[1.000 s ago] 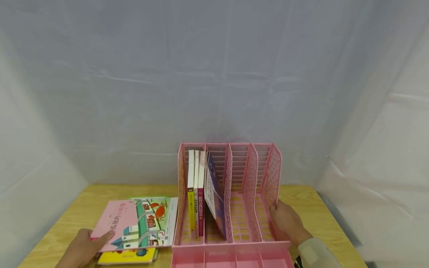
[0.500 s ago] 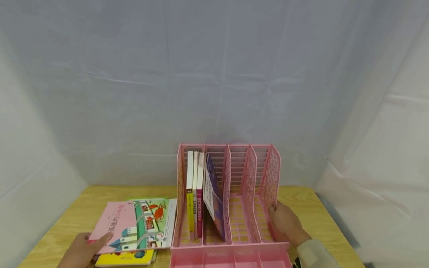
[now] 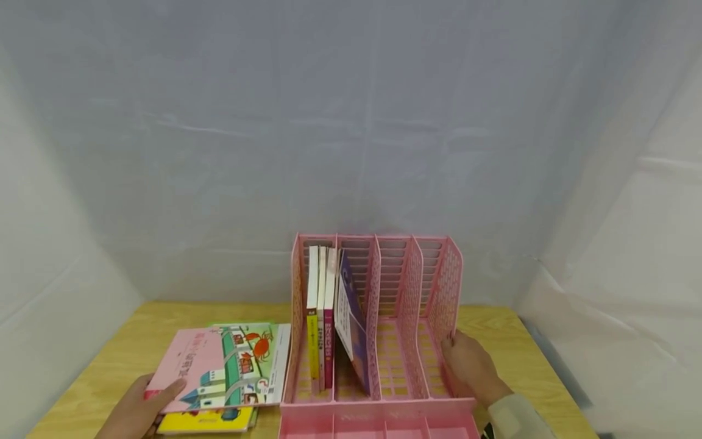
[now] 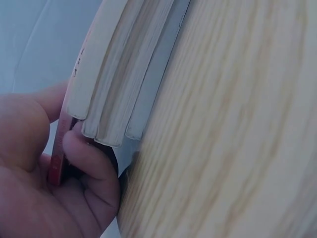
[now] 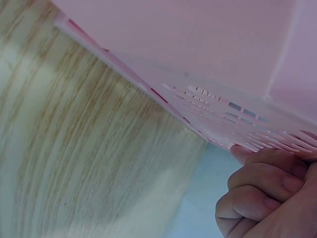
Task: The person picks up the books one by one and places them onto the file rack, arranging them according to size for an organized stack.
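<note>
At the lower left of the head view, my left hand (image 3: 137, 405) pinches the near left corner of a pink picture book (image 3: 192, 360), thumb on the cover. This book tops a pile; a yellow-covered book (image 3: 208, 421) sticks out under its near edge. The left wrist view shows the page edges (image 4: 119, 84) of several stacked books, with a finger curled beneath the upper ones. My right hand (image 3: 471, 369) grips the outer right side panel of a pink desktop file rack (image 3: 446, 286). In the right wrist view its fingers (image 5: 262, 183) are curled against the slotted panel.
Three slim books, with yellow, white and magenta (image 3: 328, 341) spines, stand upright at the rack's left. Beside them a purple book (image 3: 356, 341) leans in the second compartment. A low divided tray (image 3: 378, 407) fronts the rack. Pale sheeting (image 3: 351, 122) surrounds the wooden table (image 3: 493, 320).
</note>
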### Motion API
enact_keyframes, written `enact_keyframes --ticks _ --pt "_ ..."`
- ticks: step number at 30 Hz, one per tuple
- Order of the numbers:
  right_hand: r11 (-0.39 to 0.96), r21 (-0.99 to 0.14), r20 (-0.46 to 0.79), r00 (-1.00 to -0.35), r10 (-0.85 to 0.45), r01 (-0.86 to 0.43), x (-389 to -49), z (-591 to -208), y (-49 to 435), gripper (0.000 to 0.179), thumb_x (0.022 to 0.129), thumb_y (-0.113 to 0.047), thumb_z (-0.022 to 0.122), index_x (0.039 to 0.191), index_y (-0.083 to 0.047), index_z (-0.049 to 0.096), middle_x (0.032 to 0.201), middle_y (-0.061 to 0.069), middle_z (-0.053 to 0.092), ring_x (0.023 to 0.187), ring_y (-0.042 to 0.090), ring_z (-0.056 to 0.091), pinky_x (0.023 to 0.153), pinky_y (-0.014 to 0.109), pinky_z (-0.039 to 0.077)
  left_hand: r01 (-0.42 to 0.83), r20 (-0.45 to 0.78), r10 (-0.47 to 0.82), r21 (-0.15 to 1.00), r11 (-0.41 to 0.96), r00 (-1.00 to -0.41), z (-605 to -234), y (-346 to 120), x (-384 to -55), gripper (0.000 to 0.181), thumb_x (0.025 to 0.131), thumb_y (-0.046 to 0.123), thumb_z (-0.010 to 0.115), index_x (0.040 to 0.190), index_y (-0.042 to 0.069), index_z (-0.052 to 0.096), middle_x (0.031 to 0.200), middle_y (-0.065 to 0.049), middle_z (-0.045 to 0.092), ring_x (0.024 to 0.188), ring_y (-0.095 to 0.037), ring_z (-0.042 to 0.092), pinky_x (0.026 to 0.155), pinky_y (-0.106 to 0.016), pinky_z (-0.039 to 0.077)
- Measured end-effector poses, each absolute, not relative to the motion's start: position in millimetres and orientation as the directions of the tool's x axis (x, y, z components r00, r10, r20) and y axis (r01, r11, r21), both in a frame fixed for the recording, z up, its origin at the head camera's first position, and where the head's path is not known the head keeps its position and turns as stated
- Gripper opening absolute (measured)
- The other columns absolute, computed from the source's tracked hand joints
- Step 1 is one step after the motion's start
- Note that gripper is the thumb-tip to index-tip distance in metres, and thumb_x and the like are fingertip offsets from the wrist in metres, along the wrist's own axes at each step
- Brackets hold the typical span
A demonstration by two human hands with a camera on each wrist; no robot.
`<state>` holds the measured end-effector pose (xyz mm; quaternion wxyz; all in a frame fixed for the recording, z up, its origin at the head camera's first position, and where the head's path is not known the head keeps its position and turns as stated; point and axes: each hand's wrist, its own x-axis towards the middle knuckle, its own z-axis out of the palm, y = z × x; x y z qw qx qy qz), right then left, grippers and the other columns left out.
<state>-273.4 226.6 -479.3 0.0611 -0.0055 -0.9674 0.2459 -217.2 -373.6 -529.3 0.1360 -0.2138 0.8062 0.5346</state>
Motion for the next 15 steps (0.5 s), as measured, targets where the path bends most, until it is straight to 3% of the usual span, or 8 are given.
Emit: enact_keyframes --ticks 6,12,15 --pt "0.87 -0.493 0.116 -0.992 0.045 -0.018 -274.0 -478.5 227.7 0.042 0.109 -0.028 0.04 0.114 0.003 0.067 0.112 0.026 0.071 0.111 0.051 0.065 0.091 0.064 0.051 -0.48 -0.434 -0.206 0.792 0.378 -0.877 -521.0 -370.3 -215.9 0.126 0.083 0.079 0.062 0.152 -0.014 0.011 0.115 -0.025 0.061 0.084 -0.022 0.065 0.074 -0.037 0.058" --pt "0.868 -0.496 0.101 -0.994 0.047 -0.009 -272.5 -479.3 225.2 0.04 0.109 -0.027 0.041 0.114 0.003 0.067 0.106 0.023 0.071 0.104 0.047 0.068 0.089 0.064 0.052 -0.489 -0.444 -0.204 0.785 0.38 -0.872 -520.0 -370.5 -214.8 0.105 0.09 0.075 0.059 0.142 -0.012 0.031 0.093 -0.008 0.072 0.077 -0.021 0.068 0.069 -0.034 0.056" --pt "0.868 -0.497 0.104 -0.994 0.041 -0.016 -272.6 -480.9 222.9 0.036 0.109 -0.026 0.042 0.109 0.0 0.068 0.102 0.02 0.071 0.097 0.042 0.069 0.086 0.062 0.054 -0.495 -0.451 -0.204 0.79 0.362 -0.869 -518.7 -378.3 -213.6 0.094 0.097 0.064 0.06 0.141 -0.015 0.034 0.089 -0.007 0.073 0.077 -0.022 0.069 0.07 -0.035 0.059"
